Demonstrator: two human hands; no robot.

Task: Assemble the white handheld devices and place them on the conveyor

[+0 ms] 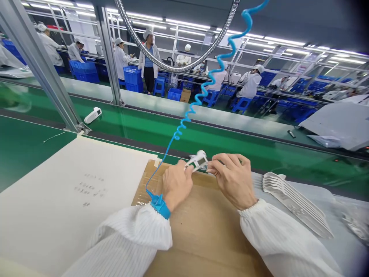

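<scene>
My left hand (177, 184) is closed round the lower end of a white plastic device housing (201, 155) with a small grey window, held above the far edge of a cardboard sheet (207, 227). Close against the housing's right side, the thumb and fingers of my right hand (234, 179) are pinched together. Whatever lies between those fingertips is too small to make out. A blue wrist strap (160, 207) with a blue coiled cord (198, 99) circles my left wrist.
Nested white plastic shells (296, 204) lie at right, beside clear bags (356, 219). White paper (52, 192) with handwriting covers the left. Beyond runs a green conveyor belt (150, 121) carrying a white handheld device (93, 115). A metal post (108, 54) stands behind; people in white coats work farther back.
</scene>
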